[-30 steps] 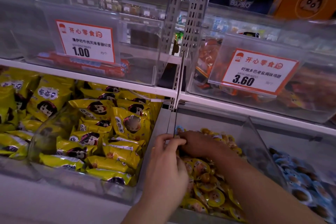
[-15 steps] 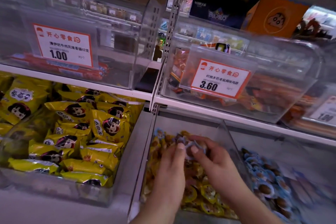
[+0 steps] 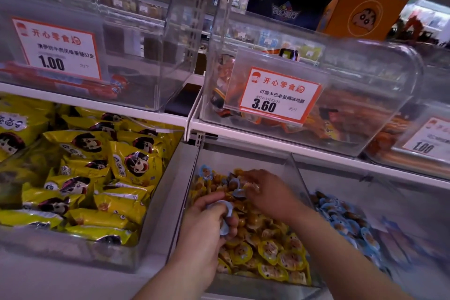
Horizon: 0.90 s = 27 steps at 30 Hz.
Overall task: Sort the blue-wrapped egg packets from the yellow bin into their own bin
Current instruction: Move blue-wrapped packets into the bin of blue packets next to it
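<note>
Both hands grip blurred blue packets (image 3: 226,212) over the yellow bin (image 3: 270,253)

Two hands, the left hand (image 3: 207,224) and the right hand (image 3: 270,192). Three price tags (image 3: 280,95). Four full clear bins (image 3: 299,173). Egg packets: too many to count.

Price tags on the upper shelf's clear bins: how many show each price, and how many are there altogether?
1.00: 2, the white orange-bordered left price tag and the far-right price tag, which is partly cut off and blurred
3.60: 1, the middle price tag
Total: 3
</note>
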Tool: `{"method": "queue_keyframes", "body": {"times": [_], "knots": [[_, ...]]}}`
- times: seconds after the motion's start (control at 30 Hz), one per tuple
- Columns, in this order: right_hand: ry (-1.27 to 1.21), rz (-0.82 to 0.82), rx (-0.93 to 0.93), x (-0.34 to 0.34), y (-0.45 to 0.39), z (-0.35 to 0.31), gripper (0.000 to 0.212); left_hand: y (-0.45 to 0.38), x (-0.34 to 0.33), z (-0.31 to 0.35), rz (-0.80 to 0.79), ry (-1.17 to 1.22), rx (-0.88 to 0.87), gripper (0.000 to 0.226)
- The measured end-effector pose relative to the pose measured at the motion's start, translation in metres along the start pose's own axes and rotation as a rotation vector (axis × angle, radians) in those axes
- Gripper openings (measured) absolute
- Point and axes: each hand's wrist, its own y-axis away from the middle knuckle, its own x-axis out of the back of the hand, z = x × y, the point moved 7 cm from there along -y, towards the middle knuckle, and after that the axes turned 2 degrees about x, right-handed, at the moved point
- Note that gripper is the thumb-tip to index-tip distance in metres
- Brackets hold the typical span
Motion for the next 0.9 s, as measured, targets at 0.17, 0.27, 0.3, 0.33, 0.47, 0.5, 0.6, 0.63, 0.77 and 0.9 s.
{"method": "queue_keyframes", "body": {"times": [0.17, 0.27, 0.3, 0.33, 0.47, 0.5, 0.6, 0.63, 0.77, 0.9], "knots": [[0.356, -0.327, 0.077, -0.042, -0.014, 0.001, 0.034, 0.0, 0.0, 0.004, -0.009, -0.025, -0.032, 0.025], [0.389, -0.354, 0.067, -0.029, -0.008, -0.002, 0.025, -0.003, 0.0, 0.004, -0.016, -0.025, -0.031, 0.024], [0.41, -0.359, 0.05, -0.022, -0.005, 0.0, 0.02, -0.003, 0.0, 0.004, -0.018, -0.029, -0.027, 0.024], [0.413, -0.357, 0.02, -0.015, -0.003, 0.002, 0.018, -0.004, 0.0, 0.003, -0.021, -0.035, -0.027, 0.024], [0.163, -0.183, -0.165, 0.016, -0.012, 0.028, 0.025, -0.005, 0.002, 0.002, -0.031, -0.061, -0.046, 0.022], [0.107, -0.089, -0.187, 0.025, -0.018, 0.034, 0.02, -0.005, 0.003, 0.001, -0.035, -0.066, -0.046, 0.022], [0.233, 0.077, -0.164, 0.027, -0.031, 0.039, 0.019, -0.006, 0.003, 0.001, -0.037, -0.082, -0.053, 0.021], [0.312, 0.028, -0.135, 0.016, -0.034, 0.037, 0.022, -0.006, 0.003, 0.001, -0.034, -0.087, -0.055, 0.021], [0.325, -0.248, -0.175, -0.041, -0.044, 0.031, 0.044, -0.008, 0.003, 0.001, -0.037, -0.093, -0.055, 0.021], [0.416, -0.179, -0.157, -0.055, -0.047, 0.026, 0.044, -0.011, 0.004, 0.0, -0.026, -0.093, -0.065, 0.022]]}}
